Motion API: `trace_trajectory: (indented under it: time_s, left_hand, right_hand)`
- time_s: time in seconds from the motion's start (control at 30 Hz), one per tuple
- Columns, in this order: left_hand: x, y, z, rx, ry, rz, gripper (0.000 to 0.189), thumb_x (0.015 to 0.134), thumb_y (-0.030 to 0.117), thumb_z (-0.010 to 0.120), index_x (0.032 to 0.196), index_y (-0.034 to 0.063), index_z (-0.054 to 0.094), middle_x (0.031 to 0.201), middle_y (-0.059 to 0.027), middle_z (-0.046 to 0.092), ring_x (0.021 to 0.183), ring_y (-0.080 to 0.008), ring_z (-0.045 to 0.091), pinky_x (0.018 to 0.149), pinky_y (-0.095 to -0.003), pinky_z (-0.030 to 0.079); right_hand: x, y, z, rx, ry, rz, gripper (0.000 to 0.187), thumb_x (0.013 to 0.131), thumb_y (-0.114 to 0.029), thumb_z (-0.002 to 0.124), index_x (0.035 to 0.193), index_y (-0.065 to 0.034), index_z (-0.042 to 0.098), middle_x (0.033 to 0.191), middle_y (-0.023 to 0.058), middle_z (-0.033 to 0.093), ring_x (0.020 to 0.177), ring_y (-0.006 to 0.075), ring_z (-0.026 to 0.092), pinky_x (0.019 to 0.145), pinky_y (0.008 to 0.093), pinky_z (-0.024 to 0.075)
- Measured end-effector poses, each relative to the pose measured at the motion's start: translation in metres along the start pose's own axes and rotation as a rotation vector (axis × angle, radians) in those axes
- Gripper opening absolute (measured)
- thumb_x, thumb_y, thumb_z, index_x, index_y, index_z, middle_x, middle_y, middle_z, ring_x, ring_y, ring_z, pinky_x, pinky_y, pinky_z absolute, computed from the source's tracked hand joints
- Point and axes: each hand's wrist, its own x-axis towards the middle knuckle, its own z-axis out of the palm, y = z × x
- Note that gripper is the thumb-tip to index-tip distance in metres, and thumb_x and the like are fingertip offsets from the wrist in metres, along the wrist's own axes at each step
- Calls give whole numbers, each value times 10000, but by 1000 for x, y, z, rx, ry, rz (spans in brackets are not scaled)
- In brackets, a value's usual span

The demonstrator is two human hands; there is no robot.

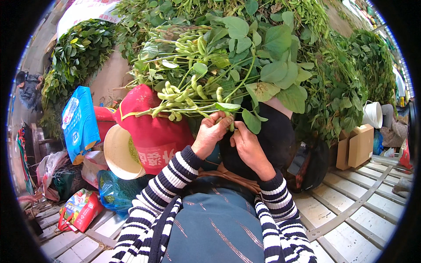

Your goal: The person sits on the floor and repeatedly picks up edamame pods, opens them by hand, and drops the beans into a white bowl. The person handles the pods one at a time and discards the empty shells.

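Both my hands meet over my lap at a leafy soybean stalk hung with plump green pods. My left hand pinches the stalk and a pod between thumb and fingers. Close on its right, my right hand has its fingertips at the lower end of a green pod. More cut soybean plants lie heaped just beyond my hands. A red cloth with a yellow edge covers one knee. Beside it, a cream plastic bucket leans with green pods or beans inside.
Heaps of bean plants stand ahead and to the right. At left are a blue bag, a blue plastic bag and a red bag. A cardboard box and white bucket stand right. Another person is at far left.
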Motion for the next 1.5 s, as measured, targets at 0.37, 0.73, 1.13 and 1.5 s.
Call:
trace_trajectory:
  time_s: [0.37,0.73,1.13,1.5]
  left_hand:
    - [-1,13,-2,143,-62,-60,130,919,143,563,934,26,618,692,64,518,534,-3,378,473,-168,282]
    - [-7,13,-3,156,-193,-122,215,932,154,526,1117,44,517,785,40,498,523,-24,364,436,-165,246]
    - [-7,-3,-6,-183,4,-186,226,969,226,456,1067,42,543,757,24,513,493,-39,382,401,-167,253]
    - [-10,-1,-18,-177,-107,-273,171,898,129,442,988,42,558,778,-47,546,487,-135,483,405,-211,330]
  right_hand:
    - [4,42,5,-367,79,-565,204,846,-38,498,1024,60,517,892,253,545,834,432,532,741,474,447]
    - [1,17,-7,-93,-53,-86,199,877,-19,476,1062,44,509,967,188,537,874,339,532,753,408,431]
    - [-7,-14,19,-398,139,-117,152,911,-200,503,896,-49,507,600,195,564,590,432,562,542,512,441]
    - [80,-53,4,-784,203,-77,378,884,-361,531,909,16,559,799,230,651,724,381,651,638,457,526]
